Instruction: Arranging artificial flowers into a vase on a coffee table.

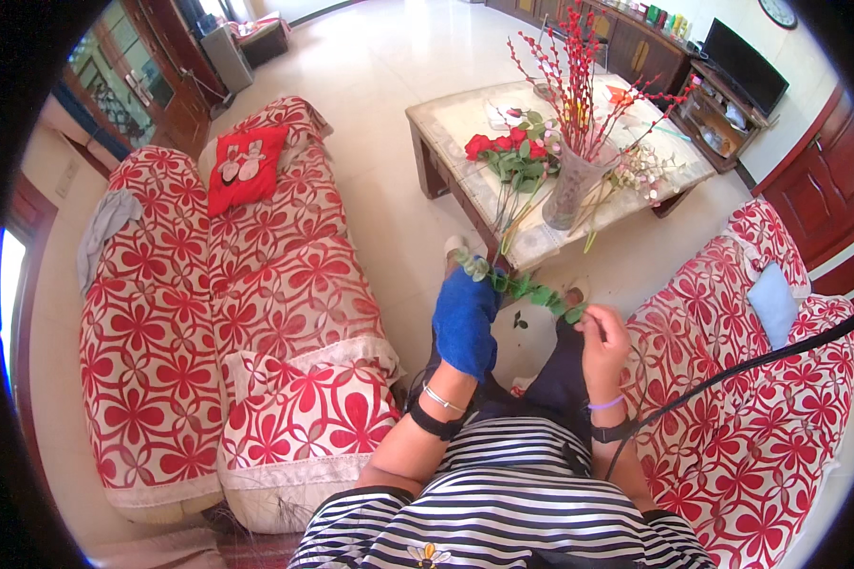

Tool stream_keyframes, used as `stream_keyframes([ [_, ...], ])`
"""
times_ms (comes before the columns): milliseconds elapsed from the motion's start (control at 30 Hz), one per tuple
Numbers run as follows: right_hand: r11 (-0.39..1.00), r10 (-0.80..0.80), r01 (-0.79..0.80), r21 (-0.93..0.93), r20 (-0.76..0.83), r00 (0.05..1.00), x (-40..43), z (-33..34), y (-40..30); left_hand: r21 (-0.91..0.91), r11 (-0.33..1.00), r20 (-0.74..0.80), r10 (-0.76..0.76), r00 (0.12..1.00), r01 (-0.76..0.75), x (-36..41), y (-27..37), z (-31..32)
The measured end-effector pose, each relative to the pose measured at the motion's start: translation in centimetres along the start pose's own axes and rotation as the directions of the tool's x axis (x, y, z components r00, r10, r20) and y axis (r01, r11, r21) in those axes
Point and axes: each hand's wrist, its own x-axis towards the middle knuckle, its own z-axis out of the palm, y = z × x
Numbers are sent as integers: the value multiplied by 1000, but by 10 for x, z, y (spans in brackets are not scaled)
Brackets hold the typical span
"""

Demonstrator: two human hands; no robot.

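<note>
A leafy green eucalyptus-like stem [523, 286] stretches between my two hands. My right hand [603, 336] pinches its right end between thumb and fingers. A blue cloth [464, 320] covers my left hand [470, 323], so its fingers are hidden; the stem's other end passes over the cloth's top. Beyond my hands, a patterned glass vase [571, 192] stands on the low table [455, 107] with red berry branches [580, 85] in it. Red roses [505, 144] lie left of the vase, and pale pink flower sprays [644, 174] lie on its right.
Sofas with red floral covers stand at left [292, 270] and right [740, 370]. A red cushion [245, 171] and a grey cloth [110, 227] rest on the left one, a light blue cushion [774, 304] on the right. A black cable [740, 366] crosses at right. Fallen leaves [519, 321] lie on the floor.
</note>
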Motion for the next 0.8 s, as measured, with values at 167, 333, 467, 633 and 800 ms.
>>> stream_keyframes([
  [167, 995, -89, 81, -61, -140, 986, 10, -21, 15, -393, 842, 133, -346, 929, 370, -1, 2, 0],
  [333, 901, 313, -295, 318, -7, 950, 1, -16, 40, -350, 921, 127, -135, 983, 171, -5, 12, 7],
  [467, 765, 456, -486, 422, 178, 872, -4, -12, 48, -414, 840, 242, -270, 932, 351, 4, -1, 9],
  [633, 697, 504, -573, 430, 275, 819, -5, -12, 45, -453, 858, 377, -62, 924, 242, 9, -18, 2],
  [800, 685, 486, -596, 419, 347, 802, -3, -12, 43, -77, 960, 241, 281, 929, -271, 6, -4, 10],
])
